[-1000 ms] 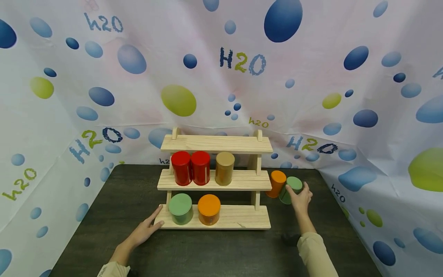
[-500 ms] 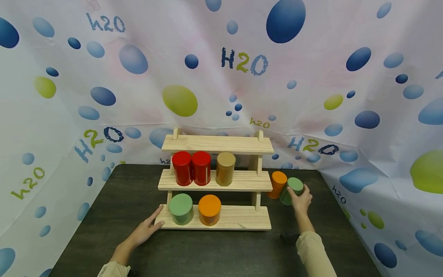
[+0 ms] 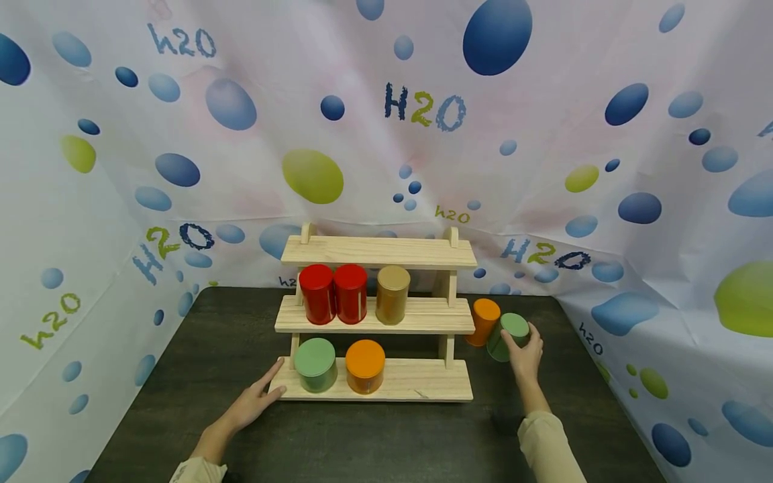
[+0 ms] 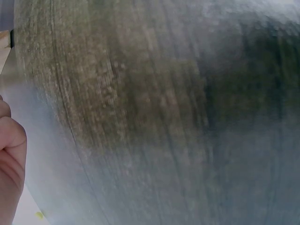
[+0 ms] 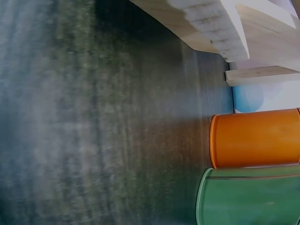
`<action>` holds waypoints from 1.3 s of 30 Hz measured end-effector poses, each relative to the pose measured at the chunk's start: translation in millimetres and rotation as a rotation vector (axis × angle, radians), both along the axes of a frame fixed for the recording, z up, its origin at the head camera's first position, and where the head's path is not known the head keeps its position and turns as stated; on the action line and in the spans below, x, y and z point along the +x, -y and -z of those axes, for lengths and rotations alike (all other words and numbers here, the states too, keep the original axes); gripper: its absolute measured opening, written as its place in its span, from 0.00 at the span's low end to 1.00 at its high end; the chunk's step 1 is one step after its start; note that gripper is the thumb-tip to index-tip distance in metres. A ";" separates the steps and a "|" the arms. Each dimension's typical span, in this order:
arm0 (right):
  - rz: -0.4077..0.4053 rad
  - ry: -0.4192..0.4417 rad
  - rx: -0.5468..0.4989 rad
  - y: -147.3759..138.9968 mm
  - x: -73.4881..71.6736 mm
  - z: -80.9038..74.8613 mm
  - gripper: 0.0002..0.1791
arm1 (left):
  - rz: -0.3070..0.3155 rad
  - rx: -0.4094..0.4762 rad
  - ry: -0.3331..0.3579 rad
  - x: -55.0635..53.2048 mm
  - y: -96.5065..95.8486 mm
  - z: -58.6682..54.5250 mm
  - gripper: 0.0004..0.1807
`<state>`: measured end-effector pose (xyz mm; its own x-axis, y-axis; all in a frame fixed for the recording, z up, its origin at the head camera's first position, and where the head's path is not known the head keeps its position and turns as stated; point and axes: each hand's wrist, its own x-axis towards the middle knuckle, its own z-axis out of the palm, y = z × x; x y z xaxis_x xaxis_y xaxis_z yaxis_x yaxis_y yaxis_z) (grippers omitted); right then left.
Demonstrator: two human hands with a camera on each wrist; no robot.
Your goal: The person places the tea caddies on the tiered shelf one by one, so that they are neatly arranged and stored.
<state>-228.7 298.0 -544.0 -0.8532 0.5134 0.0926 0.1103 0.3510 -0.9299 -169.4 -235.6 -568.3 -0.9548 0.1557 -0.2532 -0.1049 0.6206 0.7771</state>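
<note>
My right hand [image 3: 527,354] grips a tall green can [image 3: 515,326] between thumb and fingers, right of the shelf rack. Close beside it stands an orange can [image 3: 485,316]. The right wrist view has the green can [image 5: 251,199] at the lower right, below the orange can [image 5: 258,138]; whether the green one touches the table is unclear. My left hand [image 3: 249,404] rests with extended fingers at the left end of the rack's lowest wooden shelf [image 3: 423,381]. Only part of the left hand [image 4: 10,150] shows at the left wrist view's edge.
Two red cans [image 3: 317,295] and a gold can [image 3: 392,295] stand on the middle shelf [image 3: 435,315]. The lowest shelf bears a short green can [image 3: 316,365] and a short orange can [image 3: 365,367]. A patterned sheet [image 3: 386,174] hangs behind the dark table [image 3: 374,443].
The right hand and the tall green can have shifted slightly toward me, a little away from the orange can. The left hand stays in place.
</note>
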 end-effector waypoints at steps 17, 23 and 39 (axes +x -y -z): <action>0.020 -0.065 0.034 2.1 7.1 2.8 0.39 | 0.027 -0.010 0.004 0.5 1.0 -2.6 0.39; 0.032 -0.106 0.047 1.3 10.6 -3.0 0.38 | 0.041 0.001 -0.005 1.5 0.4 -3.8 0.39; 0.044 -0.347 -0.011 15.3 9.9 -60.7 0.32 | 0.025 -0.002 0.000 2.0 0.5 -5.0 0.39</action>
